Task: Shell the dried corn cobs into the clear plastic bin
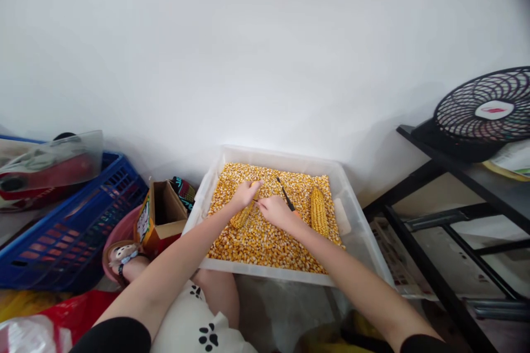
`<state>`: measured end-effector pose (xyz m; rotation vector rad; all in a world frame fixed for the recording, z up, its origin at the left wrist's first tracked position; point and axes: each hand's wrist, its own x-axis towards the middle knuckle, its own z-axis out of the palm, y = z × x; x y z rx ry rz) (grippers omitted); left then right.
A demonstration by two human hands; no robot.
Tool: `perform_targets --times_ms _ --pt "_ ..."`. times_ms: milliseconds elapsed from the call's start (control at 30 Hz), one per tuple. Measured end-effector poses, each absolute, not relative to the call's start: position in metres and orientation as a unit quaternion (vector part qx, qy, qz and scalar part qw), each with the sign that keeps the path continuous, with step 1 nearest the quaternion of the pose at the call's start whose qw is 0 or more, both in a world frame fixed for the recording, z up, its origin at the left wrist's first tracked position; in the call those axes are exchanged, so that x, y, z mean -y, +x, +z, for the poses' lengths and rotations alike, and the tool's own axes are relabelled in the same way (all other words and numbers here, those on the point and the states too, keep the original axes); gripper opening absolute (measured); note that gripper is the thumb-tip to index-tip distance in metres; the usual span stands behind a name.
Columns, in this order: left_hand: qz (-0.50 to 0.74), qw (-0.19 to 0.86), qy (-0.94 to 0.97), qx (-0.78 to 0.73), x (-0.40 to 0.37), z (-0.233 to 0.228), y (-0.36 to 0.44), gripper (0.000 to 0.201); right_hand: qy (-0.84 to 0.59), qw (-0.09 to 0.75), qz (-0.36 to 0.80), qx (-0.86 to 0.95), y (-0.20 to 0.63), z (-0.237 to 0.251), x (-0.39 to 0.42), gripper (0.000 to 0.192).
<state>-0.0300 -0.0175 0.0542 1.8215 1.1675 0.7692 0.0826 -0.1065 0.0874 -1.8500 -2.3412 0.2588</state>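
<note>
Head view, item one: clear plastic bin (364, 242) of loose corn kernels (265, 242), walled on all sides, blue crate (74, 220) to its left, black shelf (455, 176) to its right. My left hand (245, 193) grips a corn cob (244, 214) mid-bin. My right hand (275, 210) clasps a dark-tipped tool (285, 194), tip just beside the cob. A second cob (318, 210) lies free, near the right wall.

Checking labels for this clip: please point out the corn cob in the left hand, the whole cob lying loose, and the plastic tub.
held corn cob (243, 217), head view, on its lower kerneled end
loose corn cob (319, 211), head view, on its middle
plastic tub (271, 273), head view, on its near wall
</note>
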Motion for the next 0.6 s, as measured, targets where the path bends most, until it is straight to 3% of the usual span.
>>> perform_targets --times_ms 267,433,600 --pt "0.273 0.416 0.763 -0.413 0.021 0.057 -0.03 0.042 -0.562 0.113 0.201 0.794 0.1 0.099 0.099 0.033" --pt "0.211 0.376 0.836 -0.34 0.029 0.057 -0.024 0.037 -0.493 0.118 0.254 0.824 0.109 0.095 0.097 0.022" --pt "0.244 0.432 0.783 -0.374 0.023 0.058 -0.03 0.042 -0.521 0.116 0.261 0.804 0.114 0.097 0.097 0.031"
